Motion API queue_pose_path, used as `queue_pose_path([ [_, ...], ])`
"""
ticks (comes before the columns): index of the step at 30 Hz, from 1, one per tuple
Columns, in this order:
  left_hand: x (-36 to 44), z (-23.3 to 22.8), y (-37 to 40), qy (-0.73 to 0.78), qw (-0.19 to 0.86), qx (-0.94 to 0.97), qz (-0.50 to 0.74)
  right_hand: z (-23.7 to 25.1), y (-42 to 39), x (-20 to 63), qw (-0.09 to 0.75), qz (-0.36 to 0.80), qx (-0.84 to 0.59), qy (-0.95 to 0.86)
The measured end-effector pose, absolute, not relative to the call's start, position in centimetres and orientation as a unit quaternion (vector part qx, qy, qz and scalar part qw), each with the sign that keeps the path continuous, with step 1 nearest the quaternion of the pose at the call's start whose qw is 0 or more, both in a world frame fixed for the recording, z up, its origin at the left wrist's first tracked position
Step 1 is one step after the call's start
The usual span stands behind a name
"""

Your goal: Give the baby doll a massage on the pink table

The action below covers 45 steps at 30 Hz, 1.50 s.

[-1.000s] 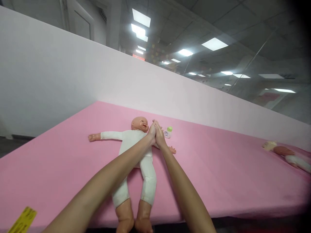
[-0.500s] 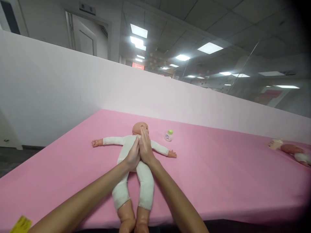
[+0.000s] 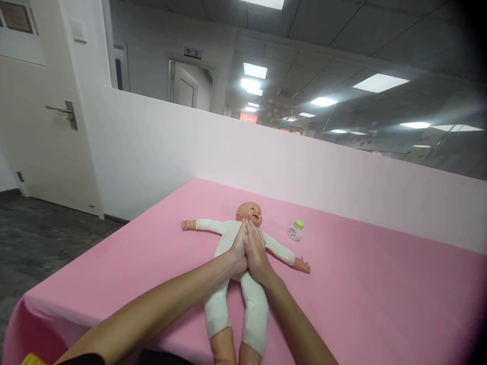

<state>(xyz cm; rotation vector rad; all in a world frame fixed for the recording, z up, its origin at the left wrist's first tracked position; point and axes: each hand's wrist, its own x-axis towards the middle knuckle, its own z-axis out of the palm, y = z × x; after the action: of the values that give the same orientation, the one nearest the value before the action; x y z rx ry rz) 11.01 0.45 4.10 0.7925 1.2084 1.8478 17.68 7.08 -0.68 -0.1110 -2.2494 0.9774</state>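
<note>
A baby doll in a white cloth body lies on its back on the pink-covered table, arms spread wide and head toward the wall. Above its torso, my left hand and my right hand are pressed palm to palm. Their fingers are stretched out and point toward the doll's head, with the fingertips about level. I see nothing held between the palms, though their inner faces are hidden. Beside the doll's outstretched arm on the right stands a small clear bottle with a green cap.
The pink cloth covers the table and hangs over its front left corner. A low white wall with glass above runs along the back. On the left is a closed door with a lever handle.
The view has turned left, bringing the door in and dropping the second doll at the far right. My right fingertips, formerly farther forward, have slid back level with the left ones.
</note>
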Motion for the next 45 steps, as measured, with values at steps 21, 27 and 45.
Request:
queue_pose_path([
  [21, 1.8, -1.9, -4.2, 0.569, 0.173, 0.614, 0.519, -4.4, 12.3, 17.4, 0.361, 0.386, -0.169, -0.832],
  [27, 2.4, -2.3, -4.0, 0.570, 0.112, 0.605, 0.544, -4.3, 12.4, 17.8, 0.368, 0.382, -0.124, -0.838],
  [45, 2.1, -1.5, -2.8, 0.622, 0.005, 0.608, 0.493, -2.3, 13.5, 20.9, 0.231, 0.359, -0.101, -0.899],
])
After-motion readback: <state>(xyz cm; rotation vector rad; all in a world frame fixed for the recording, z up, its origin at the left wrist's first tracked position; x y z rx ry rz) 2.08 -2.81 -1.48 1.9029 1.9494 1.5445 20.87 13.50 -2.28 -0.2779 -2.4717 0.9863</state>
